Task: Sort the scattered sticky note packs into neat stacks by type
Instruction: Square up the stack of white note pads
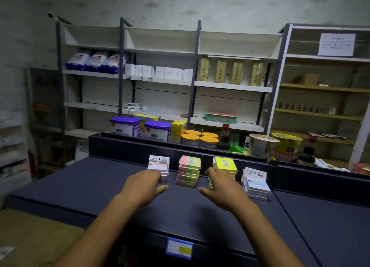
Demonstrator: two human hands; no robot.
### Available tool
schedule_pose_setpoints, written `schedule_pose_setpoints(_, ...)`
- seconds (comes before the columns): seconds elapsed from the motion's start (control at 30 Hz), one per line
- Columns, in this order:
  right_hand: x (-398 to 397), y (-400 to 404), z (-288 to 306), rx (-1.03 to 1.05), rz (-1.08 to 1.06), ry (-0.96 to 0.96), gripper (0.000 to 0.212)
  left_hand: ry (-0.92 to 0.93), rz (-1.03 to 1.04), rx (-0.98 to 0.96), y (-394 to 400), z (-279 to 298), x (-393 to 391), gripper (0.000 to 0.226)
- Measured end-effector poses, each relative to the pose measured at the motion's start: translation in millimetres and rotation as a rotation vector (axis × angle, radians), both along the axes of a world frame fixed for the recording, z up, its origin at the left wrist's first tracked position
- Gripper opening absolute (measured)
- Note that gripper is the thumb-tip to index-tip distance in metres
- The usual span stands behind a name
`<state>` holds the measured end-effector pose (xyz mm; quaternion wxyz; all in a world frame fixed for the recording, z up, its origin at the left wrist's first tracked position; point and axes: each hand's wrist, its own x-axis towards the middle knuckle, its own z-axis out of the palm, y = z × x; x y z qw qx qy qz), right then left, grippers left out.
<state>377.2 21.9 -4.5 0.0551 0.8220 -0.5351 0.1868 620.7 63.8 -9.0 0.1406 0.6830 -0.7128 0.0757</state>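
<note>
- Dim stockroom shelving stands behind a dark blue counter (100, 188), and the sorting takes place along its far edge.
- Four stacks of sticky note packs sit in a row there: a pale pink-and-white stack (159, 165) at the left, a pink-green-yellow stack (188, 171) next, a yellow stack (226, 167), and a white-and-blue stack (256, 183) at the right, nearest the viewer.
- No loose packs show on the counter, so the sort looks close to done and the step in hand seems to be squaring the stacks.
- The left hand (145, 184) reaches to the pale stack with relaxed fingers at its near edge, grasping nothing.
- The right hand (222, 186) lies spread at the near side of the yellow stack, also released; whether it touches the packs I cannot tell.
- To do it well, press flat fingers against opposite sides of one stack at a time, gently, since the white-and-blue stack looks stepped and could slide.
- Tubs, orange-lidded jars (200, 139) and noodle cups beyond the raised back rail are well apart and need no care.
</note>
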Motion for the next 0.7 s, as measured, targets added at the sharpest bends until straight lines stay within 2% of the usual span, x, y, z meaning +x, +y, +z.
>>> schedule_pose_setpoints(0.2, 71.4, -24.2, -8.0, 0.021, -0.016, 0.011, 0.056, 0.072, 0.000, -0.016, -29.8, -2.4, 68.2, 0.033)
schedule_pose_setpoints(0.47, 135.5, -64.5, -19.6, 0.079, -0.011, -0.077, 0.058, 0.199, -0.001, 0.004, -86.5, -19.7, 122.6, 0.033)
schedule_pose_setpoints(0.7, 168.1, -98.9, -31.2, 0.216, -0.001, -0.303, 0.057, 0.513, 0.001, 0.085, -130.7, -37.6, 130.9, 0.038)
